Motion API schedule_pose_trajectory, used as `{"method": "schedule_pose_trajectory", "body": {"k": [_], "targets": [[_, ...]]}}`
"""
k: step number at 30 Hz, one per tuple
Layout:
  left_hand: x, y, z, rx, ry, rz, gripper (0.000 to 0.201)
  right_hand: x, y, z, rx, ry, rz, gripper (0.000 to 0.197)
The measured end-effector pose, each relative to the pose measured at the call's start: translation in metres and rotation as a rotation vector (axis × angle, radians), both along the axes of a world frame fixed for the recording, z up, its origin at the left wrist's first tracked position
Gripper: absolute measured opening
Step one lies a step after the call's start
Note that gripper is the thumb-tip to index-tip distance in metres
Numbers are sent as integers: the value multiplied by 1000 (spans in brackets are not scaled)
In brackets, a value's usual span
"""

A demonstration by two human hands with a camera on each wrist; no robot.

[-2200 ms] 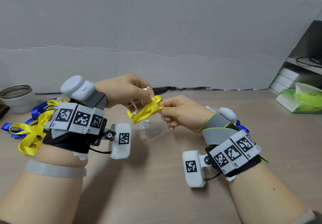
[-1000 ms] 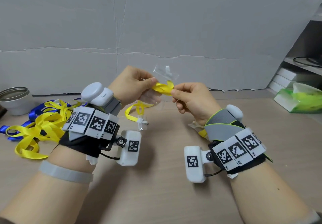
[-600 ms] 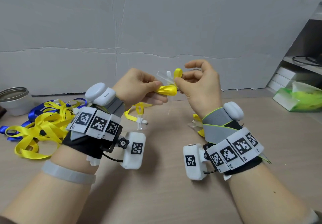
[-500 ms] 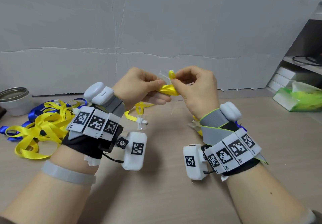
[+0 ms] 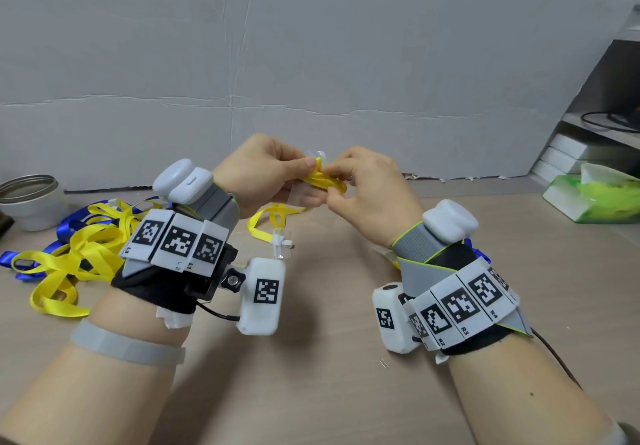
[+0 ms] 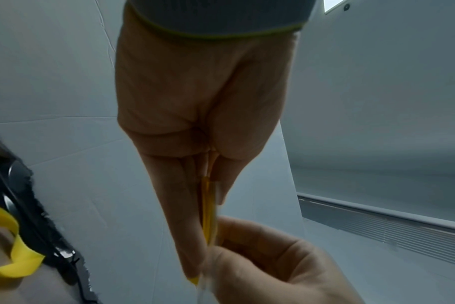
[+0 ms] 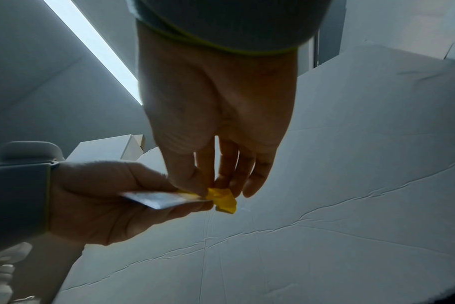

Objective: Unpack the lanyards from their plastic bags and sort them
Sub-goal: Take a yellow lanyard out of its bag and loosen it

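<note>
Your right hand [image 5: 367, 198] pinched the folded yellow lanyard [image 5: 325, 181] at its 9 o'clock end, its long axis running across to your left hand [image 5: 263, 170], which gripped the clear plastic bag [image 7: 164, 199]. The lanyard sat half inside that bag. At 8 o'clock lay the unpacked pile [image 5: 79, 247].

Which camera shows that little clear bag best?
The right wrist view: the bag lies flat in the left hand. The head view shows only a glimpse between the hands; the left wrist view shows a blurred edge.
</note>
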State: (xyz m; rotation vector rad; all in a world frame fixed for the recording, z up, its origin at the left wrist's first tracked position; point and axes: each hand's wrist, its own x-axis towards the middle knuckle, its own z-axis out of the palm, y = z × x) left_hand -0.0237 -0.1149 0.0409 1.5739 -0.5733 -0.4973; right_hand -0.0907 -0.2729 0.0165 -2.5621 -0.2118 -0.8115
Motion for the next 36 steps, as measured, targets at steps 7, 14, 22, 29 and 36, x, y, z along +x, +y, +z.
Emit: {"method": "schedule_pose_trajectory", "body": {"k": [7, 14, 22, 29, 36], "targets": [[-7, -1, 3, 8, 30, -59, 21, 0, -1, -1, 123, -24, -63, 23], [-8, -4, 4, -25, 52, 36, 17, 3, 3, -5, 146, -90, -95, 19], [-9, -8, 1, 33, 20, 5, 19, -3, 7, 3, 225, 117, -93, 23], [-5, -10, -4, 56, -48, 80, 20, -6, 10, 1, 220, 255, -98, 30], [0, -10, -6, -3, -28, 193, 21, -1, 6, -3, 341, -28, -31, 27]]}}
